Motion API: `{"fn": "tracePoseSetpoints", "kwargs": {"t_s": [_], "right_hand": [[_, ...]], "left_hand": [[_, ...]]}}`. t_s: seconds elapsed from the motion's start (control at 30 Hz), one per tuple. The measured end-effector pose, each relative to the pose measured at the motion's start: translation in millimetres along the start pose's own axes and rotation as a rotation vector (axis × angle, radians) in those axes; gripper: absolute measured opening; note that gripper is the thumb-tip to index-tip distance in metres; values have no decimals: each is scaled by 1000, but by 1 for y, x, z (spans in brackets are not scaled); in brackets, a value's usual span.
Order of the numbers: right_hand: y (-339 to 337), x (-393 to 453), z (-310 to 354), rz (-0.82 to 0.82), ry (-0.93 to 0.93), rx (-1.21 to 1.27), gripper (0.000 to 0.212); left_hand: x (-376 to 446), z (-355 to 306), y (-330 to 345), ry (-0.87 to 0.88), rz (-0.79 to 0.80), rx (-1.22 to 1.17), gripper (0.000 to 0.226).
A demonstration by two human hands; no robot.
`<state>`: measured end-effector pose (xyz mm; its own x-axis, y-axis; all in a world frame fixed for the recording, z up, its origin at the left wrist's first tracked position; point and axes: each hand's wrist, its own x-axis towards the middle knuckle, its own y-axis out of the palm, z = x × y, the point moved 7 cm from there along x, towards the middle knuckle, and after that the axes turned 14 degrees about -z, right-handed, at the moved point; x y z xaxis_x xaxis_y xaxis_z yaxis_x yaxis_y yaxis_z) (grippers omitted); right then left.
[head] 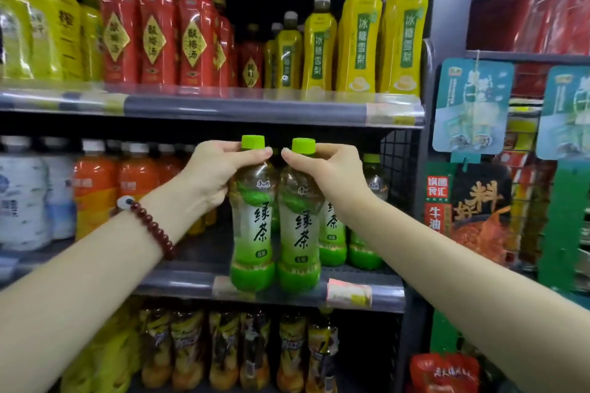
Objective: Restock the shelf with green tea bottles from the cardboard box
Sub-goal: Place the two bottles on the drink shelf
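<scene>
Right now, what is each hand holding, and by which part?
Each grips a green tea bottle by its neck, under the cap: left hand the left bottle, right hand the right bottle.

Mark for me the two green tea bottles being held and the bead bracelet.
Left-hand green tea bottle (253, 226), head view, on its label below the left hand (217, 172).
Right-hand green tea bottle (300, 233), head view, on its label below the right hand (329, 172).
Bead bracelet (153, 226), head view, on the beads across the left wrist.

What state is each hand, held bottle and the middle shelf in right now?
Left hand: grips the left green-capped tea bottle at its neck.
Right hand: grips the right green-capped tea bottle at its neck.
Both bottles: upright, capped, at the grey middle shelf's front edge.
Green tea bottles behind: standing, shelved.
</scene>
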<state>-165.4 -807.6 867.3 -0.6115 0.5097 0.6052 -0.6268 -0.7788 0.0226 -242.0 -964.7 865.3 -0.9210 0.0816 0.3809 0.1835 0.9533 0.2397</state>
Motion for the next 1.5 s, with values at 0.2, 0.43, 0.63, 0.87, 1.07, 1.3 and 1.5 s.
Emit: {"fn": "tracePoseSetpoints", "kwargs": {"t_s": [0.2, 0.43, 0.63, 0.87, 1.07, 1.3, 1.5], "right_hand": [[10, 0, -10, -70, -55, -25, 22], [19, 15, -28, -108, -28, -72, 36], [22, 9, -33, -138, -136, -241, 45], [24, -22, -64, -17, -114, -302, 66], [16, -41, -102, 93, 25, -410, 44], [17, -33, -107, -54, -23, -332, 52], [33, -20, -107, -109, -69, -330, 57]], "left_hand": [[13, 8, -2, 107, -15, -46, 10], [35, 25, -1, 88, 31, -73, 10], [40, 46, 2, 243, 135, 181, 43], [31, 63, -4, 316, 270, 204, 97], [26, 111, -23, 124, 253, 392, 73], [36, 114, -24, 31, 192, 266, 44], [53, 115, -32, 53, 71, 249, 46]]}}
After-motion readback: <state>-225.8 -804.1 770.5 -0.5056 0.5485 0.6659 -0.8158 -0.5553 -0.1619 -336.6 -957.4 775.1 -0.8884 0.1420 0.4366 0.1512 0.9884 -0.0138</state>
